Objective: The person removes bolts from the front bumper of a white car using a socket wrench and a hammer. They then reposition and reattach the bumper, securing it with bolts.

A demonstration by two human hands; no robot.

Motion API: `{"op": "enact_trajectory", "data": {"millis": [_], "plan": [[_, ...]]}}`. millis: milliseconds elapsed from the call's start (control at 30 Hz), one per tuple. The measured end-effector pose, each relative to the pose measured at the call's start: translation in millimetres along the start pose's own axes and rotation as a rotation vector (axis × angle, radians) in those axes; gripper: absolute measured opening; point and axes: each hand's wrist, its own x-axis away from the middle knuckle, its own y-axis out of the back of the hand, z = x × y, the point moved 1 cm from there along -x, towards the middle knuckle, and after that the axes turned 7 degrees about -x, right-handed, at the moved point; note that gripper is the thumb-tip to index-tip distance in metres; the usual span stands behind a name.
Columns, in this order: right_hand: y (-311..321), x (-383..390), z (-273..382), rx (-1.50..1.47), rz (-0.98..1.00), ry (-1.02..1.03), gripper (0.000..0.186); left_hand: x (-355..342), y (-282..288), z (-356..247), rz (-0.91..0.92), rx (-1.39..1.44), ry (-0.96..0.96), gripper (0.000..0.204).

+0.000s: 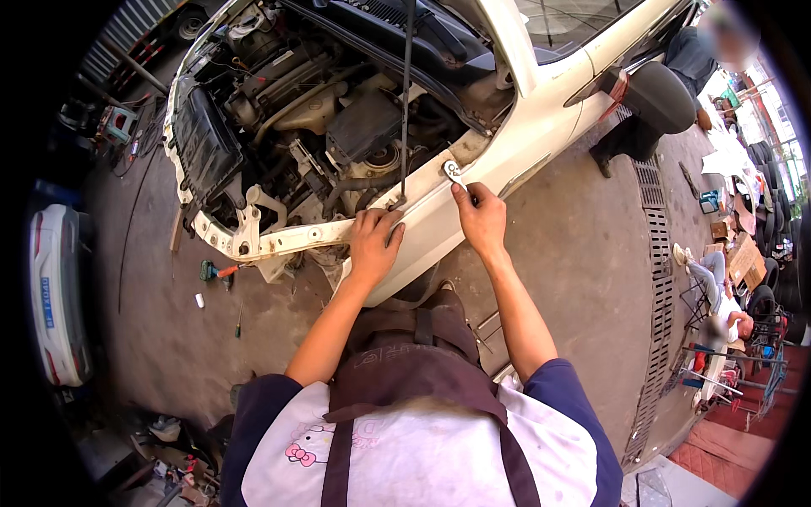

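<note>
My right hand (483, 221) is closed round the handle of a ratchet wrench (454, 171). The wrench's round head rests at the top edge of the cream car's fender (431, 218), beside the engine bay. Any socket or bolt under that head is hidden. Farther left, my left hand (374, 245) lies with fingers apart over the fender's inner edge, holding nothing that I can see. Just beyond its fingertips is the foot of the thin black prop rod (407, 101). Inside the bay, the engine's dark cover (365, 127) and hoses are exposed.
A green power drill (208, 269), a white cylinder (199, 300) and a screwdriver (238, 325) lie on the floor at left. A white car (61, 296) stands at far left. One person (688, 63) is beside the car's mirror; another (718, 291) sits beyond the drain grate (657, 287).
</note>
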Motion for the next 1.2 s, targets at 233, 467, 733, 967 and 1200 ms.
{"op": "enact_trajectory", "data": {"millis": [233, 467, 733, 967, 1200], "plan": [[20.8, -41.1, 6.4, 0.385, 0.113, 0.122, 0.036, 0.7, -17.6, -8.4, -0.151, -0.184, -0.07, 0.025], [39.8, -67.7, 17.2, 0.636, 0.347, 0.255, 0.033, -5.7, -17.2, -8.2, -0.13, -0.13, -0.018, 0.023], [29.6, -77.1, 23.3, 1.04, 0.309, 0.7, 0.023, -6.6, -19.5, -6.2, -0.057, -0.119, 0.006, 0.027], [8.8, -66.2, 24.0, 1.063, 0.391, 0.588, 0.047, -9.2, -13.3, -2.5, -0.039, 0.027, 0.057, 0.022], [9.4, -64.1, 33.3, 1.187, 0.269, 0.856, 0.039, -43.2, -7.4, 25.0, -0.167, 0.394, 0.246, 0.016]]}}
